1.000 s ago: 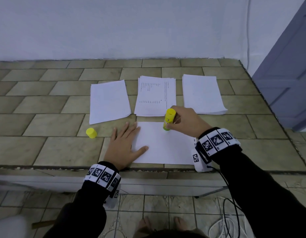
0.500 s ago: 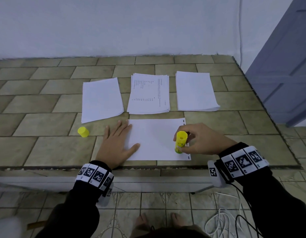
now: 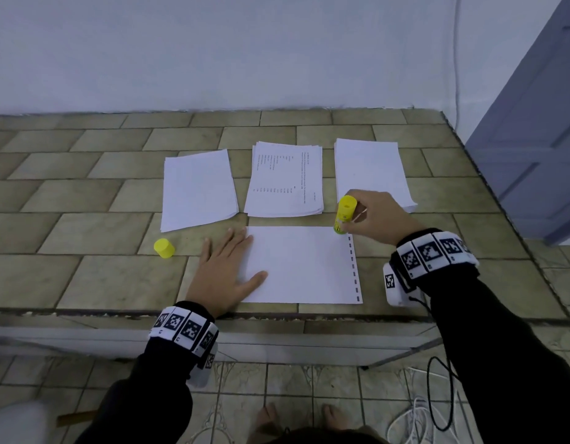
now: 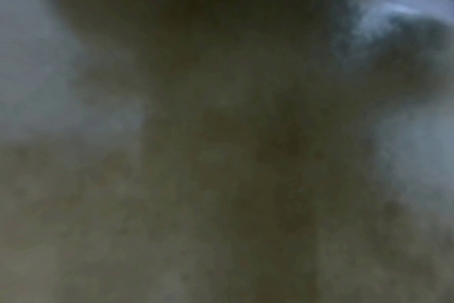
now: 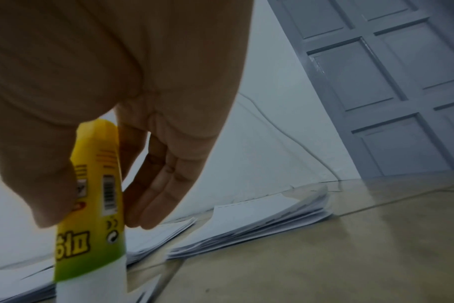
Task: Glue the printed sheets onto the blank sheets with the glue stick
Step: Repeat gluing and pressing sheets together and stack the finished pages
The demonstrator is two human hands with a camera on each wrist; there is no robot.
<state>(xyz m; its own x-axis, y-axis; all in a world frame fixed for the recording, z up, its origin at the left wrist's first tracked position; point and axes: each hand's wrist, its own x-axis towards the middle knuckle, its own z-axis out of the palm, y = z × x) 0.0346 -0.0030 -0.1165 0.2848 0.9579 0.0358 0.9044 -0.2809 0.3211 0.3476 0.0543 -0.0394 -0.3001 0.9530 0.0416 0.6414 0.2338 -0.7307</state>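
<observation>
A white sheet (image 3: 302, 264) with a dashed strip along its right edge lies near the counter's front edge. My left hand (image 3: 227, 267) lies flat with straight fingers on its left edge. My right hand (image 3: 370, 216) grips the yellow glue stick (image 3: 343, 214) (image 5: 91, 215) upright, tip down on the sheet's far right corner. The yellow cap (image 3: 164, 248) stands on the counter left of my left hand. Behind the sheet lie three stacks: a blank one (image 3: 198, 189) at the left, a printed one (image 3: 285, 181) in the middle, a blank one (image 3: 371, 169) (image 5: 254, 221) at the right. The left wrist view is dark and blurred.
The tiled counter (image 3: 85, 213) ends at a white wall behind and drops off at the front edge. A grey-blue door (image 3: 533, 139) (image 5: 389, 82) stands to the right. White and black cables (image 3: 431, 408) lie on the floor by my feet.
My right hand has carried the glue stick from the sheet's far middle edge to the near right corner, then up the right side to the far right corner. The left hand stayed put.
</observation>
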